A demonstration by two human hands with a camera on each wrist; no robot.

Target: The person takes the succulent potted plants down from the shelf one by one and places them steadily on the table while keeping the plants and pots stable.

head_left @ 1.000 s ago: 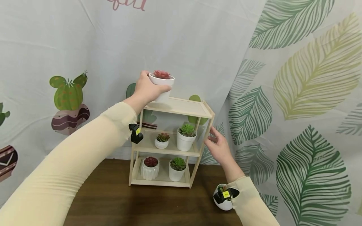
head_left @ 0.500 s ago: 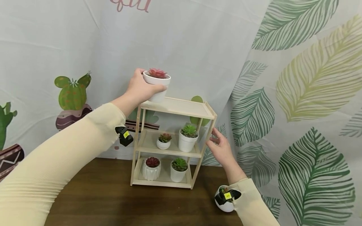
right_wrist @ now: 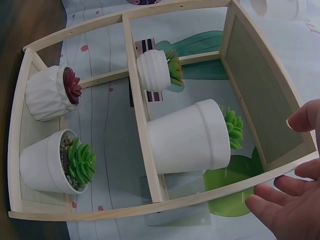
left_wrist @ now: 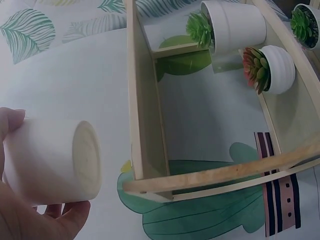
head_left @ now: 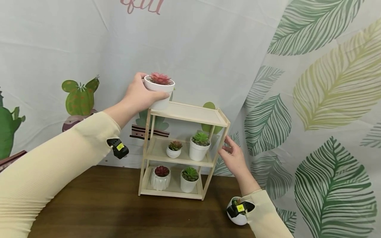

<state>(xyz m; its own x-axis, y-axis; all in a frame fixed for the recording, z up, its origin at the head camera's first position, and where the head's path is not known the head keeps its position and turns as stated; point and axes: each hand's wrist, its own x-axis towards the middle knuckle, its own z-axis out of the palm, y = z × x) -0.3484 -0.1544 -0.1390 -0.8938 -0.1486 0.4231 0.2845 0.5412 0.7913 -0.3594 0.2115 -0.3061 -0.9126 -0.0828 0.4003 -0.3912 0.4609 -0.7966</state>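
My left hand (head_left: 136,95) grips a white-potted pink succulent (head_left: 159,84) above the left end of a small wooden shelf rack (head_left: 193,114). In the left wrist view the bottom of the white pot (left_wrist: 86,161) is apart from the top board. At the rack's right upright, my right hand (head_left: 234,159) has its fingers loosely bent. The right wrist view has the thumb and fingers of the right hand (right_wrist: 295,205) either side of the rack's upper corner; firm contact cannot be told.
The middle shelf bears a small reddish succulent (head_left: 174,149) and a larger green succulent (head_left: 199,146). Below stand a dark red succulent (head_left: 161,178) and another green one (head_left: 189,180). A white pot (head_left: 237,218) is on the brown table (head_left: 119,205), partly behind the right wrist. Printed cloth (head_left: 208,49) hangs behind.
My left hand has moved left with the pink succulent, out to the top board's left end. The right hand stays by the upright. The view has shifted slightly.
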